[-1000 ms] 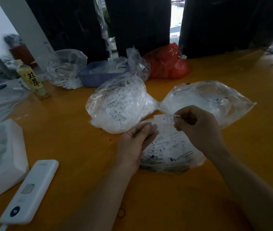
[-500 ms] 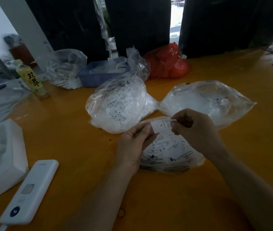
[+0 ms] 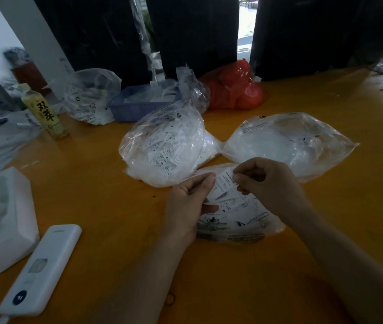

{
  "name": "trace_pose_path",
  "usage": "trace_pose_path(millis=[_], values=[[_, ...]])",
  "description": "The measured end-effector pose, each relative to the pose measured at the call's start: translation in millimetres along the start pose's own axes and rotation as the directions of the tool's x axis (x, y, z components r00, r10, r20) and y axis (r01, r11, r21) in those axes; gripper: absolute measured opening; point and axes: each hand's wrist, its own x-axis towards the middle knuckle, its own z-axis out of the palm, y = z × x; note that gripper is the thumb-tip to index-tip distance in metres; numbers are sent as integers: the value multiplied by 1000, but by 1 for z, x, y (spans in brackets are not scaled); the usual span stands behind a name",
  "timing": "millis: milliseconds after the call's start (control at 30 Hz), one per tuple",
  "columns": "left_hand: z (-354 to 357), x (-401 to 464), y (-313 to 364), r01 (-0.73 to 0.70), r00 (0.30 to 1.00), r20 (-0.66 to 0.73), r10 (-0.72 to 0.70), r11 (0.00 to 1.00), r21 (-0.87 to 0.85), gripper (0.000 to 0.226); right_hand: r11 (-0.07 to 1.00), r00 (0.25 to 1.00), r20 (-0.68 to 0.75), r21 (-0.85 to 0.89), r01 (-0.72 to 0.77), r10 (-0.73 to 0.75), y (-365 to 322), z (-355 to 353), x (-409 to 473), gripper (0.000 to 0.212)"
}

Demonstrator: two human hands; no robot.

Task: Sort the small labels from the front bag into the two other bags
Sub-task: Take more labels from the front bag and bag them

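**Inspector:** State the position of the item in hand.

**Assistant:** One small label (image 3: 223, 186) sits just right of centre frame, held above the mouth of the front bag (image 3: 237, 218). It is between the two hands, and both have hold of it.

**Inspector:** Condition of each hand?

**Assistant:** The left hand (image 3: 189, 202) has its fingers curled, the tips pinching the label's left edge. The right hand (image 3: 267, 183) is curled tighter, with thumb and forefinger pinching the upper right corner. Neither holds anything else that I can see.

**Inspector:** Orientation of the label?

**Assistant:** Its long axis runs from upper right to lower left in the frame, tilted and face up towards the camera. Both hands are on it, so neither is nearer.

**Inspector:** And the destinations?

**Assistant:** The left bag (image 3: 164, 150) lies above and left of the label, just beyond the left hand. The right bag (image 3: 288, 143) lies above and right, just behind the right hand. All three bags rest on the orange desk (image 3: 106, 197), touching or nearly so where they meet.

**Inspector:** Appearance of the label?

**Assistant:** White, thin, rectangular, with fine dark print. A single letter mark shows near its lower end, too small to read with certainty. Similar labels in the front bag show "XL"; those in the left bag show "XS".

**Inspector:** Judgement?

**Assistant:** The size is probably being read; one hand must let go before the drop.
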Motion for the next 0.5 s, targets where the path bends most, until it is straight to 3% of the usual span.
trace_pose_path(millis=[67, 200, 367, 500], values=[[0, -1, -1, -6, 1000, 17, 6, 1000, 6, 16, 999, 999, 39, -39, 27, -25, -1, 4, -3, 2], [1, -1, 1, -15, 1000, 19, 16, 1000, -5, 24, 994, 994, 90, -79, 72, -65, -8, 8, -7, 20], [0, 0, 1, -9, 1000, 21, 10, 999, -50, 15, 997, 998, -11, -42, 64, -64, -2, 6, -4, 11], [2, -1, 2, -10, 1000, 22, 11, 999, -50, 12, 995, 997, 0, -70, 75, -75, -1, 9, -6, 7]])
